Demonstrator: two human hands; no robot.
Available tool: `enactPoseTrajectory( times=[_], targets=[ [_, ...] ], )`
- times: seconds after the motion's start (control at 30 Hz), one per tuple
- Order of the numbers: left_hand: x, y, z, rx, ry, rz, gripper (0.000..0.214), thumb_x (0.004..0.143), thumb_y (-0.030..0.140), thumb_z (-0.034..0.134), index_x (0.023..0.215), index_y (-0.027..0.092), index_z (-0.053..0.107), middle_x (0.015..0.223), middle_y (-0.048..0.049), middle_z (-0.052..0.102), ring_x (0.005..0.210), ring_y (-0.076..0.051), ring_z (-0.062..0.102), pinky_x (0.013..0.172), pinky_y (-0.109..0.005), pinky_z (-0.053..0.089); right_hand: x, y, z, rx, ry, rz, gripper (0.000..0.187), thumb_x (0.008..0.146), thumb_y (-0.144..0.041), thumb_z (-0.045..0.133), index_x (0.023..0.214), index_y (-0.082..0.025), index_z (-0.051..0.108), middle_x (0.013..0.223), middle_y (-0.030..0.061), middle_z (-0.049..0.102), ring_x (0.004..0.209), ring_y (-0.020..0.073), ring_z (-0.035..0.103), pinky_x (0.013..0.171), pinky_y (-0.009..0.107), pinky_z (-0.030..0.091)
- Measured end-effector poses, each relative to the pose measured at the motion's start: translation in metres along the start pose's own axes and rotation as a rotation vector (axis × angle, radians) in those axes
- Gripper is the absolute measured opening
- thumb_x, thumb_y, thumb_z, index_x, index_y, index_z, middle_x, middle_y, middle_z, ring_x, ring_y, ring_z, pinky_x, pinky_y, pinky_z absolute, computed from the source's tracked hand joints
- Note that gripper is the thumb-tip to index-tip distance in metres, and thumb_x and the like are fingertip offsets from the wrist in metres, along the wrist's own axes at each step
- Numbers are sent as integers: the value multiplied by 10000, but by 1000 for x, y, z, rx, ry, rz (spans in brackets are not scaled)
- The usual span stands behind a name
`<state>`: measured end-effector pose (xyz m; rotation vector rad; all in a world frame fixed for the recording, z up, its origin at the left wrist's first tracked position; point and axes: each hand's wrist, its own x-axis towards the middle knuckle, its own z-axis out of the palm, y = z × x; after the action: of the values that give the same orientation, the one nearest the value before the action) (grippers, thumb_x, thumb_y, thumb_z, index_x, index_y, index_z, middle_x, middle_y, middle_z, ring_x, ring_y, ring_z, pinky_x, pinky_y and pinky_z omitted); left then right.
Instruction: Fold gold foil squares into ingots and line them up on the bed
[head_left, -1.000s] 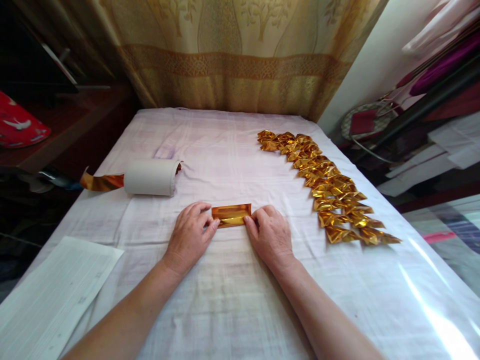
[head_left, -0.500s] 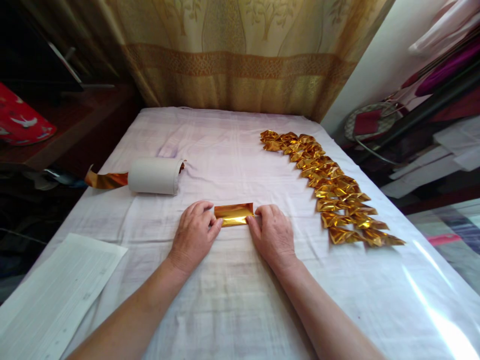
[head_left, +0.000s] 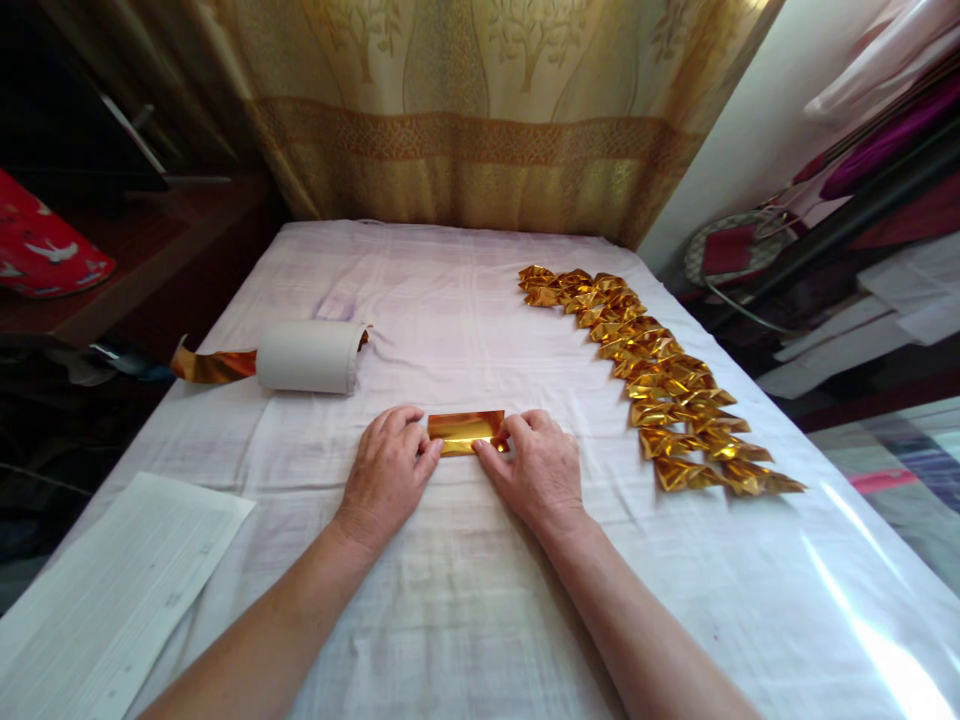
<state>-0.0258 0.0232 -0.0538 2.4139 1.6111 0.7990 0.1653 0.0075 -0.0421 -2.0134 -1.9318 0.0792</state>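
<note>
A small folded strip of gold foil paper (head_left: 461,432) lies flat on the white cloth (head_left: 465,330) in front of me. My left hand (head_left: 388,472) presses its left end with thumb and curled fingers. My right hand (head_left: 534,468) pinches the right end, its thumb lying over the foil's lower edge. Both hands rest on the cloth. To the right runs a long row of several folded gold foil pieces (head_left: 660,380), from the far middle toward the near right.
A white paper roll (head_left: 307,356) with a gold foil tail (head_left: 210,364) lies at the left. Printed white sheets (head_left: 112,590) sit at the near left corner. A gold curtain (head_left: 480,110) hangs behind. Clear plastic film (head_left: 870,600) covers the near right.
My right hand has slid left along the foil, so less of the strip shows between my hands. The left hand has barely moved.
</note>
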Motion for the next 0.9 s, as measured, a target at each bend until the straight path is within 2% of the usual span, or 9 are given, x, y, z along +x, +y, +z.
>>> enactPoseTrajectory(
  times=[0.1, 0.3, 0.4, 0.47, 0.57, 0.63, 0.77, 0.9],
  targets=[
    [-1, -1, 1, -8, 6, 2, 194, 915, 257, 541, 728, 206, 538, 1103, -109, 647, 1095, -270, 579, 967, -463, 482, -1, 0, 2, 4, 5, 2, 229, 856, -436, 675, 820, -213, 642, 883, 38, 610, 832, 203, 558, 708, 312, 286],
    [-2, -4, 2, 7, 9, 13, 110, 920, 216, 515, 813, 205, 539, 1141, -114, 639, 1136, -266, 565, 1006, -455, 455, 0, 6, 2, 33, -28, 4, 95, 898, -304, 640, 907, -209, 647, 938, 48, 639, 857, 201, 567, 713, 306, 299],
    [-2, -2, -1, 26, 83, 34, 94, 934, 208, 486, 900, 190, 573, 1131, -121, 628, 1094, -252, 578, 980, -429, 469, 0, 5, 2, 32, -26, 11, 98, 891, -305, 651, 897, -207, 648, 923, 47, 643, 851, 203, 569, 712, 307, 301],
    [-3, 3, -4, 27, 116, 98, 159, 937, 193, 473, 1019, 184, 609, 1118, -108, 630, 1066, -238, 577, 973, -414, 468, 1, 5, 2, 29, -20, 14, 112, 889, -317, 656, 895, -205, 648, 917, 45, 641, 852, 208, 569, 713, 311, 298],
    [-6, 13, -7, 0, 20, 301, 289, 922, 199, 514, 1186, 224, 631, 1130, -71, 650, 1098, -239, 555, 1024, -434, 419, 0, 4, 4, 29, -8, 8, 128, 888, -332, 660, 882, -205, 644, 901, 41, 633, 840, 205, 565, 709, 312, 291],
    [-8, 18, -7, 7, -47, 376, 344, 906, 223, 550, 1239, 249, 635, 1168, -67, 651, 1145, -259, 532, 1060, -473, 374, -1, 5, 5, 29, 2, 0, 137, 887, -341, 659, 870, -206, 642, 887, 38, 628, 831, 202, 560, 709, 311, 288],
    [-10, 21, -3, 81, -92, 369, 389, 901, 270, 559, 1283, 254, 632, 1226, -95, 623, 1191, -289, 498, 1087, -525, 323, -2, 7, 7, 29, 3, -26, 146, 889, -352, 654, 871, -207, 642, 893, 41, 626, 837, 204, 555, 712, 310, 287],
    [-11, 21, -1, 116, -87, 355, 389, 907, 278, 542, 1284, 249, 631, 1236, -103, 609, 1203, -290, 486, 1103, -531, 288, -2, 7, 8, 29, 7, -36, 148, 890, -351, 652, 859, -208, 634, 882, 40, 624, 834, 206, 553, 708, 310, 285]
  ],
)
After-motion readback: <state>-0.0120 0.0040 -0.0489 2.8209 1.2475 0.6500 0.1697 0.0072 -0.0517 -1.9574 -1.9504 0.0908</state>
